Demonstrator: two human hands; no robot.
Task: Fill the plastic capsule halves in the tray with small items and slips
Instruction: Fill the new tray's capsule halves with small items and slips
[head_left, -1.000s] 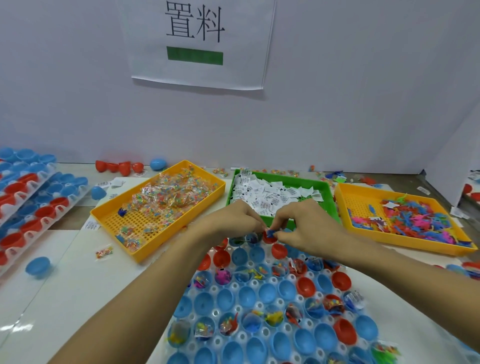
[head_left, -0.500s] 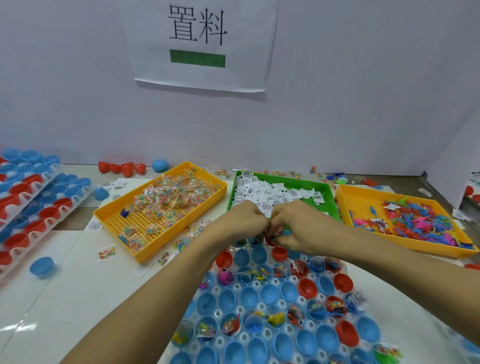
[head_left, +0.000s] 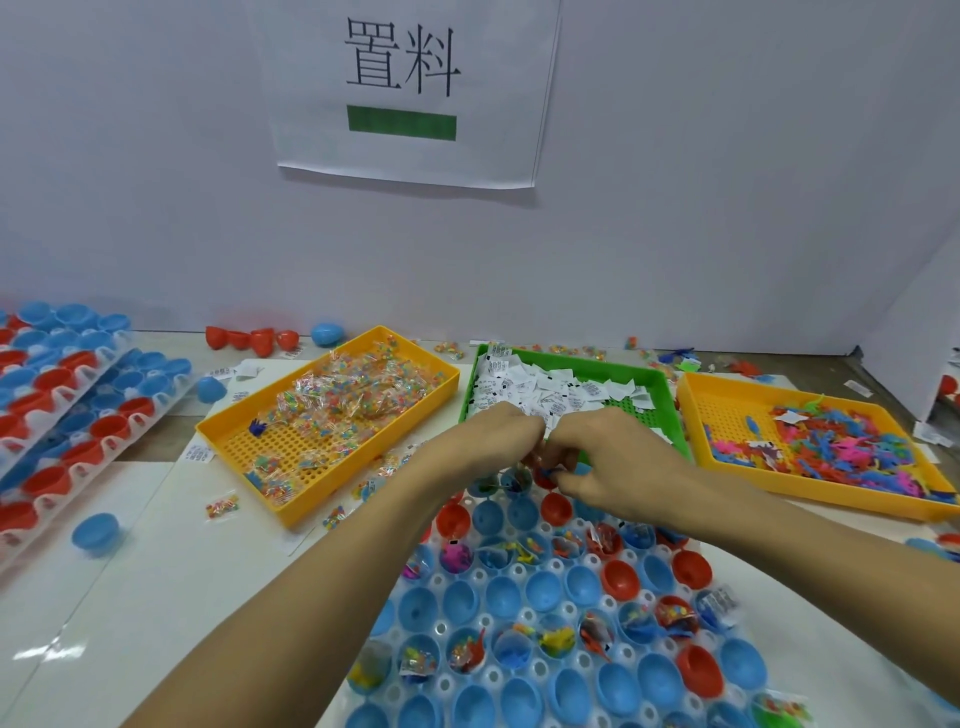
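Observation:
A clear tray (head_left: 519, 571) of blue and red capsule halves lies in front of me; several halves hold small toys and packets, others are bare. Both hands meet over the tray's far rows. My right hand (head_left: 608, 467) pinches a small blue toy (head_left: 548, 472) at its fingertips. My left hand (head_left: 493, 441) has its fingers curled against the right hand's fingertips, pinching something small that I cannot make out. A red capsule half (head_left: 556, 506) sits just below the fingers.
A yellow tray of bead packets (head_left: 332, 410) sits at the left, a green tray of white slips (head_left: 623, 384) behind my hands, and a yellow tray of coloured toys (head_left: 810, 441) at the right. Stacked capsule trays (head_left: 78, 415) stand far left. A loose blue half (head_left: 96, 532) lies on the table.
My two hands have stayed together over the tray's far rows, fingertips closing in on the small blue toy. The view has shifted slightly.

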